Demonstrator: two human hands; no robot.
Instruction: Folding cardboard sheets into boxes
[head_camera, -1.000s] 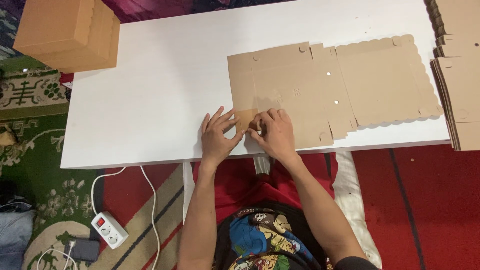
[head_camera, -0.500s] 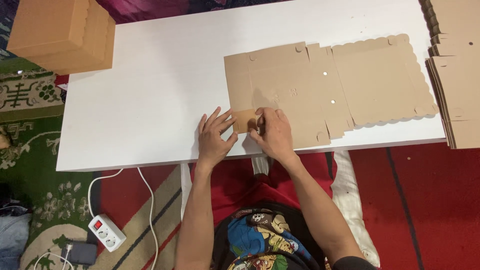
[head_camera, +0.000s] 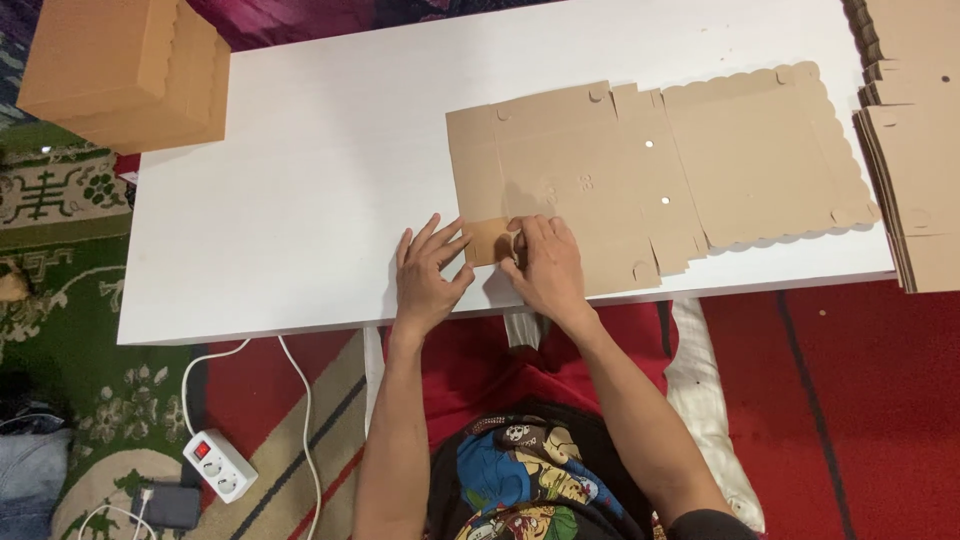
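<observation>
A flat die-cut cardboard box blank (head_camera: 650, 170) with scalloped edges lies unfolded on the white table (head_camera: 300, 180). My left hand (head_camera: 428, 278) rests on the table with fingers spread, its fingertips touching a small corner flap (head_camera: 488, 240) of the blank. My right hand (head_camera: 545, 268) presses down on the blank's near edge, thumb and fingers pinching that same flap along its fold. Both hands sit at the table's front edge.
An assembled cardboard box (head_camera: 125, 70) stands at the table's far left corner. A stack of flat blanks (head_camera: 915, 150) lies at the right edge. On the patterned rug below are a white power strip (head_camera: 218, 465) and its cable.
The hands stay on the corner flap; the right hand has pressed it flatter. The view has shifted slightly, otherwise nothing moved.
</observation>
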